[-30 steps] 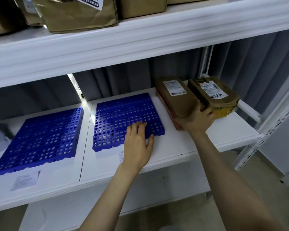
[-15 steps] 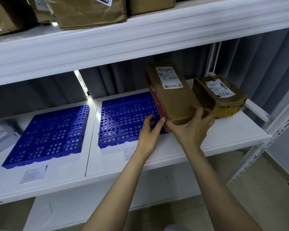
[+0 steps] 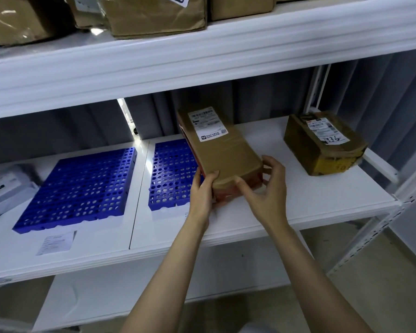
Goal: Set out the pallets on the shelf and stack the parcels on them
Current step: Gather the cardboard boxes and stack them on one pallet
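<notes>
— Which step is this?
— Both hands, left hand (image 3: 203, 191) and right hand (image 3: 265, 188), grip the flat parcel (image 3: 223, 150) at frame centre, over the second pallet (image 3: 171, 174).
— Next?
— I think lowering it flat onto the pallet.

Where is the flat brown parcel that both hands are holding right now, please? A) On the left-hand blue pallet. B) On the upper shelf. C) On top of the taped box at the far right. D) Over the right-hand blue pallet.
D: the left hand and right hand grip the flat brown parcel at its near end, over the right edge of the right-hand blue pallet.
</notes>
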### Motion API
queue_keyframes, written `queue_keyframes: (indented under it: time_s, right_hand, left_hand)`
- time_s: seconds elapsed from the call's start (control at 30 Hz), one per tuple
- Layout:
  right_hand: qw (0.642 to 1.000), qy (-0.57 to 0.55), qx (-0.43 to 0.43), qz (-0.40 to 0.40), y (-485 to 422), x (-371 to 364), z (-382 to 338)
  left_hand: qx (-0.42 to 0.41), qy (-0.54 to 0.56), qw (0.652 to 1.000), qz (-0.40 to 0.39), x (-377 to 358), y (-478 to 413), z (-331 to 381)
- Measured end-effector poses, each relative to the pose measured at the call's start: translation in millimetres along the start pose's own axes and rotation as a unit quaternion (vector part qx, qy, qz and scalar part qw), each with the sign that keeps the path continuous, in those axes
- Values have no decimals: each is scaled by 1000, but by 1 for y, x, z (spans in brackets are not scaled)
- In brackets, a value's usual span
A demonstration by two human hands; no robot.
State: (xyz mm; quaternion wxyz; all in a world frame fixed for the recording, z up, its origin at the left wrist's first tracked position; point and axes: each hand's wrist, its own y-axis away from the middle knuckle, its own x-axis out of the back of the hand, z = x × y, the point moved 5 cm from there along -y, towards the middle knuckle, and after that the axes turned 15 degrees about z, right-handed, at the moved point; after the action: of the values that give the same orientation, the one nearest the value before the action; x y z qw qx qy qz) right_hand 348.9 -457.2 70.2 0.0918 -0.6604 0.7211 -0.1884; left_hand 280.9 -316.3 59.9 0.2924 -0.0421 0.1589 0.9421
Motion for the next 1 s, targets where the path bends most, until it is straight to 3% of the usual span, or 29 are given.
queue_keyframes:
  time_s: [0.13,0.37,0.67,1.0]
  right_hand:
    - [995,-43,-83,-31,1,-9,8]
    - [984,-76,-144,-73,1,-25,17]
    - [982,-66,-163,-75,-10,-45,23]
    - [985,-32,-153,-77,-18,-56,27]
  left_hand:
    - [-8,-21,1000,1,11,-3,-1]
    - [-29,-51,998,-2,20,-7,-2]
    - [-84,-109,990,15,14,-30,7]
    - [-66,-142,987,29,9,-51,5]
